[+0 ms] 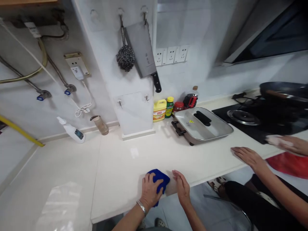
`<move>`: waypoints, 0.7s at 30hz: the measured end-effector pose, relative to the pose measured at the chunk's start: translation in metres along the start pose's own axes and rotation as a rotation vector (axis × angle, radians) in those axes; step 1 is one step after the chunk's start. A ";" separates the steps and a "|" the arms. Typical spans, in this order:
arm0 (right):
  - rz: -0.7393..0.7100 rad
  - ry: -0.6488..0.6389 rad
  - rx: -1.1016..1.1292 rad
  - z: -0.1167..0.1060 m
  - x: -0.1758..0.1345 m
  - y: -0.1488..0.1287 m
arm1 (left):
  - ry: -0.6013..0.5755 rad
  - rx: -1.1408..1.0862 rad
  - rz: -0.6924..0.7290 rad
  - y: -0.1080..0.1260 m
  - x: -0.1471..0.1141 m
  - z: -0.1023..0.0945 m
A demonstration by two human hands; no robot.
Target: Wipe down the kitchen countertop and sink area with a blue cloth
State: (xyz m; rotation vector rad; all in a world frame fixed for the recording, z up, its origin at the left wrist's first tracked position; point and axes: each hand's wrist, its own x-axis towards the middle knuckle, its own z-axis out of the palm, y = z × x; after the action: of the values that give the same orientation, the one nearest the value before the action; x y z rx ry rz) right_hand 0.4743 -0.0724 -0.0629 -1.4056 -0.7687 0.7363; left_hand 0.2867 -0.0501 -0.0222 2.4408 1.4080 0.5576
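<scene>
A blue cloth point(159, 175) lies bunched on the white countertop point(120, 179) at its front edge, with a corner hanging over. My left hand point(149, 191), a silver bangle at its wrist, presses down on this cloth with its fingers curled around it. Just to the right, my right hand point(183, 190) holds nothing; its fingers are stretched out beside the cloth, over the counter's edge. Whether it touches the edge I cannot tell.
A lidded electric pan point(216, 126) stands farther right, before several bottles and jars. A co-worker's hand point(247, 156) rests on the counter; the other holds a pale cloth point(276, 140) by the black stove point(262, 128). A cleaver point(141, 48) hangs on the wall. A spray bottle point(74, 132) stands left.
</scene>
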 end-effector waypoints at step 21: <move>0.068 -0.038 -0.154 -0.030 -0.050 -0.007 | -0.158 0.029 0.156 -0.069 0.001 -0.050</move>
State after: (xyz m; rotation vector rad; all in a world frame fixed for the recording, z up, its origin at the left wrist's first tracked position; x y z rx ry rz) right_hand 0.4710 -0.1307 -0.0580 -1.5668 -0.8253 0.7714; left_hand 0.2122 -0.0132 -0.0060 2.5692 1.1798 0.3694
